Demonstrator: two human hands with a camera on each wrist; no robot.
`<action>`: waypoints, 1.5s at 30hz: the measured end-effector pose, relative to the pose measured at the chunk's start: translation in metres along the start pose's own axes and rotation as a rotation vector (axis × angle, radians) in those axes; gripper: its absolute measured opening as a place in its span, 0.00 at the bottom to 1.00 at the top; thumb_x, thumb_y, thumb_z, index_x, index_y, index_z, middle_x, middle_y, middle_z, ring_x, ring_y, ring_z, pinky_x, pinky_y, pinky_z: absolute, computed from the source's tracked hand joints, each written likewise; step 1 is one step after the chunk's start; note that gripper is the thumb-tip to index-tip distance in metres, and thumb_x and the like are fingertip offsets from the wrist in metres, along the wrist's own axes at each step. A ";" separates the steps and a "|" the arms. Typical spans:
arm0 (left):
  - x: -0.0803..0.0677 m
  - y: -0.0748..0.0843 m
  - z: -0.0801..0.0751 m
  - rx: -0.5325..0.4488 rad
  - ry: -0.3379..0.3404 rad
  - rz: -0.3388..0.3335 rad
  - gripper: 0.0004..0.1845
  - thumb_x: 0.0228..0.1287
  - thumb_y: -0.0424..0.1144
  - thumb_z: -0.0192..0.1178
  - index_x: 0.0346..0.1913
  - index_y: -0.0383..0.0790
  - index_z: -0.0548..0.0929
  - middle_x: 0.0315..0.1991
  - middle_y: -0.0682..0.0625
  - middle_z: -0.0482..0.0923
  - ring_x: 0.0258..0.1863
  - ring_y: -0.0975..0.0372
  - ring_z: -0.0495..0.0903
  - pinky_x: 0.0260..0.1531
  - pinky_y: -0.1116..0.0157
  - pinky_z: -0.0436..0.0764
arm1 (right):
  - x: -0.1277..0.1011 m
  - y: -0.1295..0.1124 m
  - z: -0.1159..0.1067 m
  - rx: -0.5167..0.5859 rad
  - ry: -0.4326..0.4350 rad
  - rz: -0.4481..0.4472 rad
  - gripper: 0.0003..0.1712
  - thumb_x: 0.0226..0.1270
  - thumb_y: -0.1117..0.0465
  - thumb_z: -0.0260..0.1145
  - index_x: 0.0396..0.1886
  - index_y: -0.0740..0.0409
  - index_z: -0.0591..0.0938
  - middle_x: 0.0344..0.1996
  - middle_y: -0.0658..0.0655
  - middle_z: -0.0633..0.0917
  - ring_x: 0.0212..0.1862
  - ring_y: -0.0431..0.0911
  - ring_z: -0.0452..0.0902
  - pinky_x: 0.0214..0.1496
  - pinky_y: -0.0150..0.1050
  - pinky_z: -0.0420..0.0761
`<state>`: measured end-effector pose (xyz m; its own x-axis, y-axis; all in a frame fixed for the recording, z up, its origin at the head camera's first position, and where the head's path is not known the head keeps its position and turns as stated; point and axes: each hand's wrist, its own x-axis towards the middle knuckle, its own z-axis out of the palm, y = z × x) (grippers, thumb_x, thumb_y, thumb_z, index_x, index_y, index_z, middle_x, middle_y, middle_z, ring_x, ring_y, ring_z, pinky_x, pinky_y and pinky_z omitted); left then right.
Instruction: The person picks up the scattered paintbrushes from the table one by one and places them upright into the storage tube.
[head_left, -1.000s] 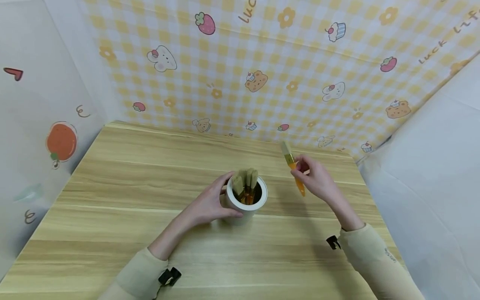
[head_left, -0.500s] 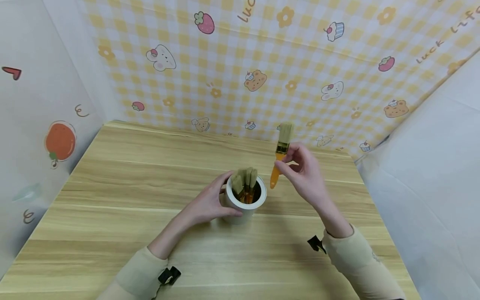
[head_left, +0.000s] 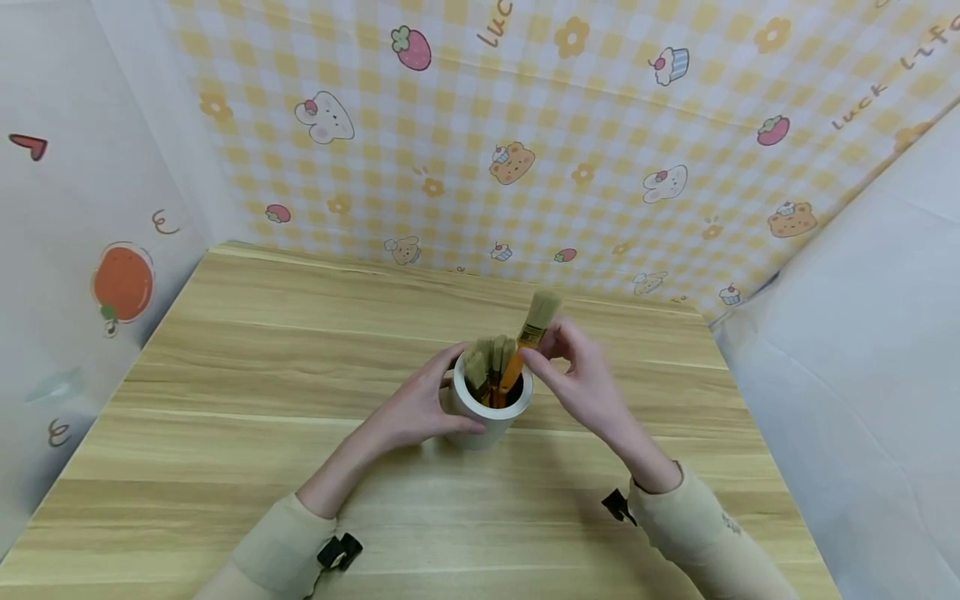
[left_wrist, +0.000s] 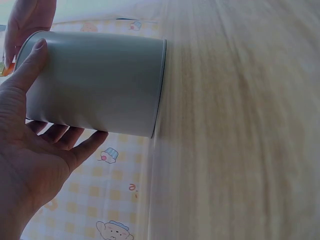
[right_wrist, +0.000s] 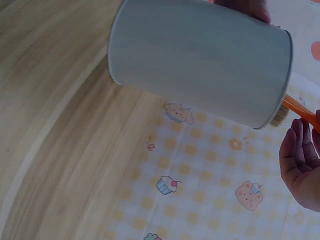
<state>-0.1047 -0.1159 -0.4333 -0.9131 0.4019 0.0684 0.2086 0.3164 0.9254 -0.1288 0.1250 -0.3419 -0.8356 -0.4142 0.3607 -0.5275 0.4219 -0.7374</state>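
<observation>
A white cylindrical canister (head_left: 480, 425) stands on the wooden table, several paintbrushes (head_left: 491, 358) in it with their bristles up. My left hand (head_left: 420, 408) grips its left side, thumb toward the front and fingers round the back; the left wrist view shows the canister's plain wall (left_wrist: 100, 82) between thumb and fingers. With my right hand (head_left: 581, 375) I pinch an orange-handled paintbrush (head_left: 534, 329), bristles up and leaning right. Its handle end is down at the canister's mouth, over the right part of the opening. In the right wrist view the orange handle (right_wrist: 299, 107) crosses the rim.
The wood-grain table (head_left: 300, 333) spreads around the canister. Behind it rises a yellow checked cloth (head_left: 450, 125) with cartoon prints. White sheets hang at the left (head_left: 67, 208) and right (head_left: 840, 358). A black clip (head_left: 339, 552) sits by the left sleeve cuff, another by the right.
My right hand has moved left with the paintbrush, raising it upright and then lowering its handle end to the canister's mouth. The left hand and canister have stayed put.
</observation>
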 end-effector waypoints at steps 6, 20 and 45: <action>0.000 0.000 0.000 0.003 -0.003 -0.007 0.60 0.50 0.49 0.82 0.81 0.52 0.54 0.80 0.46 0.59 0.73 0.42 0.71 0.73 0.40 0.70 | -0.007 0.006 0.005 -0.062 -0.030 0.011 0.09 0.69 0.64 0.71 0.35 0.54 0.77 0.29 0.51 0.82 0.32 0.40 0.79 0.31 0.32 0.80; 0.000 -0.003 0.001 -0.012 -0.001 0.025 0.59 0.50 0.49 0.82 0.81 0.55 0.55 0.79 0.47 0.62 0.75 0.45 0.69 0.73 0.40 0.71 | -0.017 0.018 0.007 -0.046 -0.002 -0.018 0.11 0.67 0.65 0.73 0.47 0.57 0.82 0.39 0.51 0.86 0.36 0.39 0.79 0.42 0.35 0.85; -0.015 -0.019 -0.018 0.160 0.014 -0.035 0.59 0.55 0.55 0.77 0.83 0.61 0.49 0.83 0.45 0.54 0.80 0.42 0.59 0.73 0.33 0.64 | -0.017 0.049 -0.001 -0.227 -0.059 -0.075 0.21 0.66 0.62 0.75 0.57 0.53 0.82 0.46 0.51 0.88 0.48 0.45 0.84 0.52 0.45 0.87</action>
<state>-0.1010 -0.1438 -0.4448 -0.9253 0.3768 0.0435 0.2289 0.4631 0.8562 -0.1405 0.1532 -0.3839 -0.7858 -0.4948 0.3711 -0.6144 0.5555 -0.5603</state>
